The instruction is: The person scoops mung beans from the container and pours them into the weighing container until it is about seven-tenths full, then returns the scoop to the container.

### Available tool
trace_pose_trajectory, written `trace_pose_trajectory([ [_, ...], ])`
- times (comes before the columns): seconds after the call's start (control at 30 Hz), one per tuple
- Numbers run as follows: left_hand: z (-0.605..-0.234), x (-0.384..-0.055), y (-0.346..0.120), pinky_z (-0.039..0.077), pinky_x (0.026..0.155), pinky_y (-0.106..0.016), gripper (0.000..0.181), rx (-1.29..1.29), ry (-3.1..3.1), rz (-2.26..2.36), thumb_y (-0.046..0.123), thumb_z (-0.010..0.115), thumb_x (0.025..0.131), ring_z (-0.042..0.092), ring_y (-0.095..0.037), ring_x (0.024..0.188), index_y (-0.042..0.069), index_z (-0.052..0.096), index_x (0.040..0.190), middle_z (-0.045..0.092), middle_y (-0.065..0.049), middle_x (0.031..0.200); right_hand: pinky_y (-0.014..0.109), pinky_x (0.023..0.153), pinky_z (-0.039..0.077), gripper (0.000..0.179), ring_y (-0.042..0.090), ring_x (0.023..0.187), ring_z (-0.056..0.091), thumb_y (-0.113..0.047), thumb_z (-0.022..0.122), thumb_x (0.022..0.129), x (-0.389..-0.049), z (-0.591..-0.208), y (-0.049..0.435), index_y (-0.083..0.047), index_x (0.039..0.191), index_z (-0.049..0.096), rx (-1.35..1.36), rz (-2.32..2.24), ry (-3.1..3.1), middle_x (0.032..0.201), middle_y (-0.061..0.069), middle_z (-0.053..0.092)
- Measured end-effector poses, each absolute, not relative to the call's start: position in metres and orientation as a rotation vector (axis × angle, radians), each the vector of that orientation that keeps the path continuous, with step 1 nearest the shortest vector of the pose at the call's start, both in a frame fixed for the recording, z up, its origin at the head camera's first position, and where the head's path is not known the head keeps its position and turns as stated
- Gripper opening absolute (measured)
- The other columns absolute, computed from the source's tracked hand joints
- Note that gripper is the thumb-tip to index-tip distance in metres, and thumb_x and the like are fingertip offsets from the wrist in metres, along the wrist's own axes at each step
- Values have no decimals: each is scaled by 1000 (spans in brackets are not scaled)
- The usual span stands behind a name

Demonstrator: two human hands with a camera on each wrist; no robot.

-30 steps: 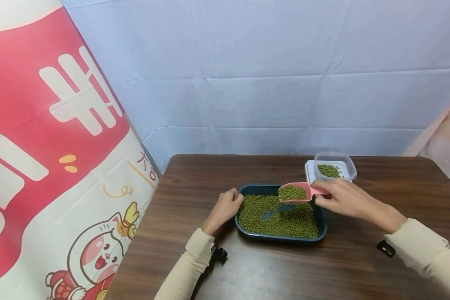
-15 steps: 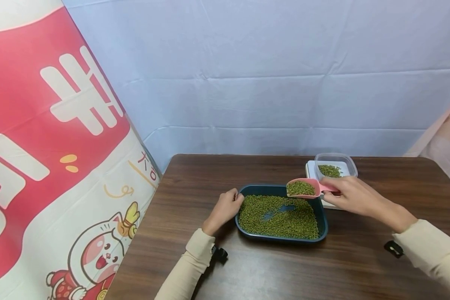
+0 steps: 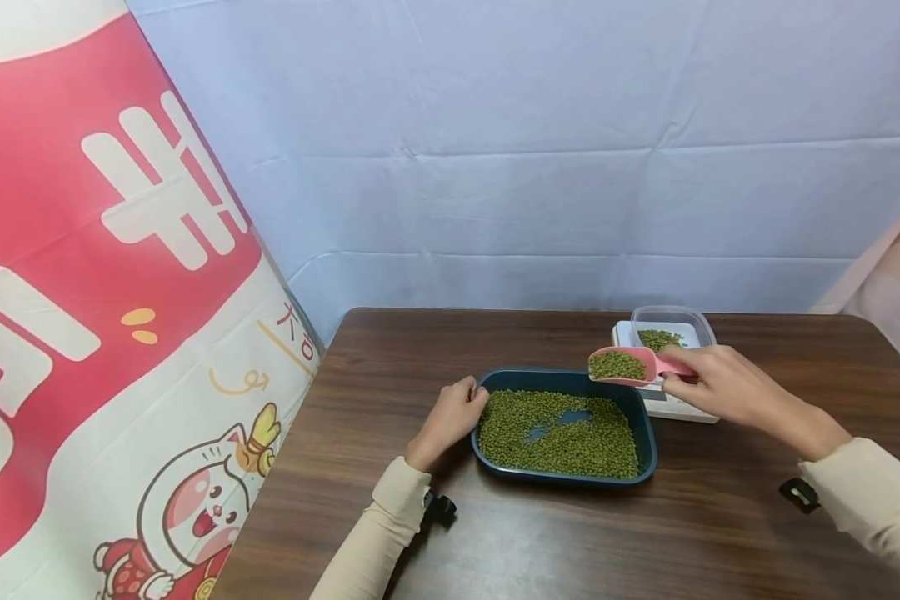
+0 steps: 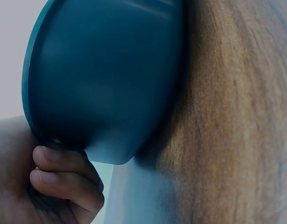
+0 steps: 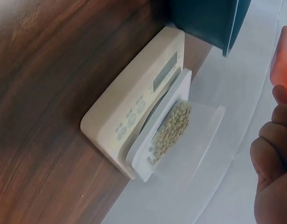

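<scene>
Hands, two: right hand (image 3: 720,385), fingers curled round the handle of one pink plastic scoop (image 3: 651,364) loaded with small green beans (image 3: 617,365), above the tray's half-past-one corner; left hand (image 3: 452,415), gripping the rim of one dark-teal rectangular tray (image 3: 528,380), bean-filled, at its ten o'clock. One white electronic scale (image 3: 667,407), at the tray's two o'clock, bearing one clear plastic tub (image 5: 192,144) of beans. One brown wood-grain table (image 3: 397,375). Pose: right forearm from four o'clock, left from seven. Versus half a second earlier: scoop shifted toward two o'clock, more scale front visible; left grip unchanged.
</scene>
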State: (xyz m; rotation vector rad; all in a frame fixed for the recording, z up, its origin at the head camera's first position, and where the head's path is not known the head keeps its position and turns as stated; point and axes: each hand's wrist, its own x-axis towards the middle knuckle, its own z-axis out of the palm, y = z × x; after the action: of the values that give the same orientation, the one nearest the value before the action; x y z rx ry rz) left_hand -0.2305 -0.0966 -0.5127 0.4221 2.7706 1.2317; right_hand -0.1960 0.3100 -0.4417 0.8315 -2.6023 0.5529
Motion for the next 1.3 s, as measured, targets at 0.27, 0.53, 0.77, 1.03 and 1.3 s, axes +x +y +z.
trace_pose_trajectory([
  [0.27, -514, -230, -97, 33, 59, -26, 33, 433, 2782, 1222, 25, 46, 110, 31, -12, 57, 16, 42, 78, 36, 4, 66, 20, 53, 26, 21, -6, 57, 25, -5, 75, 85, -199, -442, 321, -15, 104, 71, 776, 542, -2620, 64, -18, 36],
  [0.53, -514, -231, -97, 34, 59, -26, 33, 433, 2791, 1219, 25, 46, 110, 32, -12, 57, 16, 42, 78, 37, 4, 66, 21, 53, 25, 22, -5, 57, 25, -6, 75, 84, -202, -442, 332, -12, 104, 71, 726, 502, -2616, 64, -16, 37],
  [0.77, -513, -230, -97, 33, 59, -26, 33, 432, 2779, 1227, 24, 46, 110, 32, -12, 57, 16, 42, 78, 37, 4, 66, 22, 53, 24, 24, -3, 57, 25, -6, 74, 84, -203, -442, 341, -7, 108, 73, 648, 480, -2643, 64, -12, 37],
  [1.03, -512, -230, -97, 34, 59, -25, 32, 422, 2797, 1215, 25, 47, 109, 34, -11, 57, 16, 43, 78, 37, 4, 66, 23, 53, 25, 25, -1, 57, 27, -7, 73, 85, -206, -441, 351, -4, 110, 72, 575, 471, -2655, 64, -9, 38],
  [1.3, -512, -230, -97, 34, 59, -27, 33, 428, 2767, 1242, 25, 45, 110, 32, -12, 57, 16, 42, 79, 36, 4, 65, 24, 54, 26, 18, 0, 58, 31, -7, 72, 89, -206, -442, 363, -7, 107, 70, 525, 469, -2694, 68, -7, 42],
])
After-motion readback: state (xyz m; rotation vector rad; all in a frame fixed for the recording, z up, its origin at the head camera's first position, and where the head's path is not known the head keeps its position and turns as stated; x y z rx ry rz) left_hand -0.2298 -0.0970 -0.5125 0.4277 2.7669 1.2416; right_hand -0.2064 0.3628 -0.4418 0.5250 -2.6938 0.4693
